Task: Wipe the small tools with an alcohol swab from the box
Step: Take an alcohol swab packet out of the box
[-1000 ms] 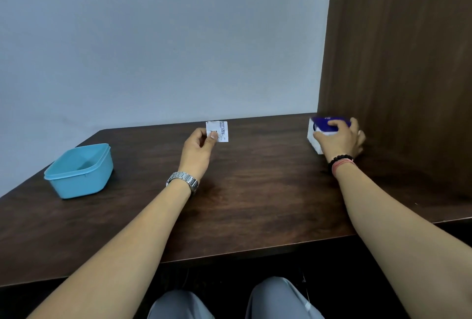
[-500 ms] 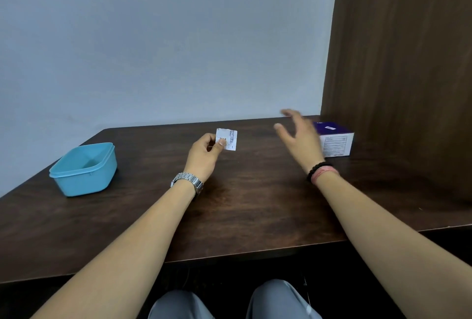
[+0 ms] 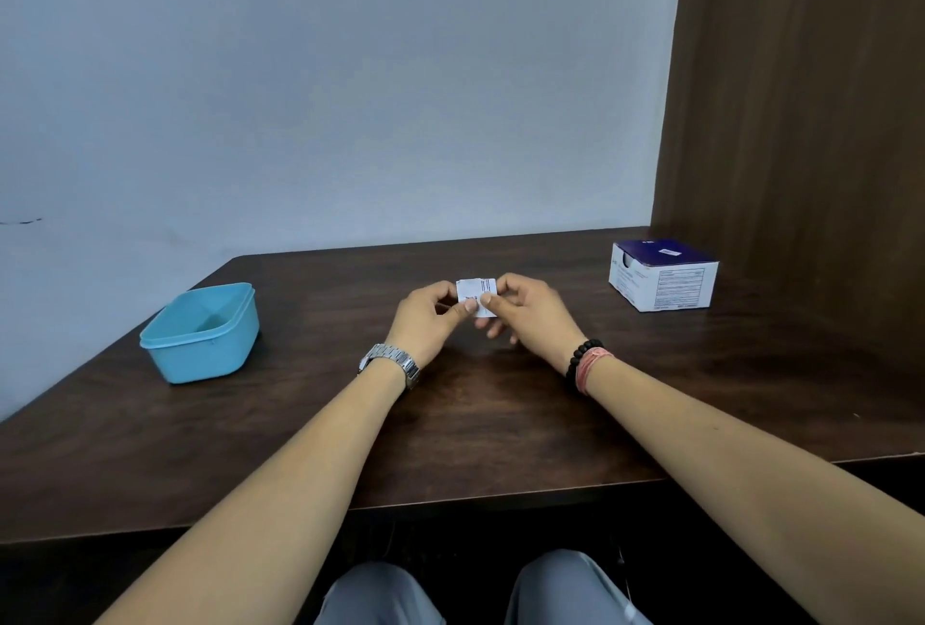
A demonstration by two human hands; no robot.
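White and printed, the swab packet [image 3: 476,295] sits pinched between both hands above the middle of the dark worktop [image 3: 500,424], left hand [image 3: 425,319] gripping its left edge, right hand [image 3: 530,311] its right. The swab box [image 3: 663,281] stands well apart at the right, a blue tub [image 3: 202,331] at the left.

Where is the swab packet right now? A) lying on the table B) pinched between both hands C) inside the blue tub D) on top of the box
B: the left hand and right hand both pinch the swab packet above the table.
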